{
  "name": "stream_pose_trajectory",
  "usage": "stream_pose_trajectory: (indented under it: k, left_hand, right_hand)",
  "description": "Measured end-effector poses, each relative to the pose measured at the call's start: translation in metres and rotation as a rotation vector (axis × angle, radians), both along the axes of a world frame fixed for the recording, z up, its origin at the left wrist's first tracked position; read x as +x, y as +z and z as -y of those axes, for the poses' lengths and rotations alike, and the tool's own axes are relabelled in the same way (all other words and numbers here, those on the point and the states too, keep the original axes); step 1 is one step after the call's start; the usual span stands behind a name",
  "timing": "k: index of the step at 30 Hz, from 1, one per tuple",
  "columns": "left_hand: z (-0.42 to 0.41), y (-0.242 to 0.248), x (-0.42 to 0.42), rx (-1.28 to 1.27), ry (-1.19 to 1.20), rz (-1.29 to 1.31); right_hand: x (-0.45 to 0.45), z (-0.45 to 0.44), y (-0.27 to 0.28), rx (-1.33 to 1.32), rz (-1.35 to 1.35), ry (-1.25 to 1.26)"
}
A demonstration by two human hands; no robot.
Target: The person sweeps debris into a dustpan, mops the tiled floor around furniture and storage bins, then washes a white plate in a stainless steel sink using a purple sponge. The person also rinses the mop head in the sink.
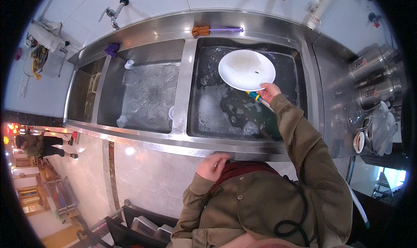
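Note:
My right hand [267, 92] grips the near rim of a white oval plate [239, 77] above the right sink basin [192, 85]. On the plate are a greyish wet patch and a small dark scrap. Just below the plate, beside my fingers, shows a yellow-and-teal fitting [254, 95] on a pale tube; whether my hand also touches it is unclear. Dark water [234, 108] with patches of foam lies in that basin. My left hand [213, 166] is in front of my waist by the sink's front edge, fingers loosely curled, with nothing visible in it.
Clear water, submerged clear items and white cups [129, 64] occupy the middle basin. On the back ledge lie a purple-handled brown brush [202, 31] and a purple cloth [112, 49]. Metal pots [371, 65] and a small bowl [358, 142] stand right. A person [42, 145] stands far left.

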State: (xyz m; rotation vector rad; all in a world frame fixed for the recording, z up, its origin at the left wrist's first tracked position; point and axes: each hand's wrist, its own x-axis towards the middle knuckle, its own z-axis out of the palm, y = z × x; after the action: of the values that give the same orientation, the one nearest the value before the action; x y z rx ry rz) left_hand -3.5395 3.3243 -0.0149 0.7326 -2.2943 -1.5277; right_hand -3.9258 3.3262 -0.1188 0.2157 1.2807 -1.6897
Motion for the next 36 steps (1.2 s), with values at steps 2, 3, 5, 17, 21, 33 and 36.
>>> stream_pose_trajectory:
  k: [2, 3, 5, 17, 21, 33, 36]
  left_hand:
    - [0.013, -0.004, -0.005, 0.192, 0.034, 0.024]
    - [0.022, -0.008, -0.016, 0.321, 0.047, -0.030]
    - [0.046, -0.018, -0.049, 0.545, 0.036, -0.163]
    - [0.088, -0.035, -0.184, 1.112, 0.184, -0.386]
    - [0.070, -0.056, -0.177, 1.071, 0.311, -0.448]
    - [0.057, -0.055, -0.170, 1.274, 0.224, -0.420]
    - [0.055, -0.058, -0.161, 1.255, 0.331, -0.500]
  right_hand:
    - [0.007, -0.009, 0.005, -0.102, 0.027, 0.011]
    - [0.010, -0.012, 0.010, -0.118, 0.018, -0.030]
    - [0.014, -0.017, 0.024, -0.170, -0.048, -0.003]
    - [0.021, -0.059, 0.093, 0.002, -0.117, 0.449]
    - [0.016, -0.052, 0.083, 0.535, -1.593, 0.792]
    - [0.064, 0.023, 0.077, 0.070, -1.880, 1.178]
    - [0.072, -0.015, 0.085, -0.226, -1.717, 1.348]
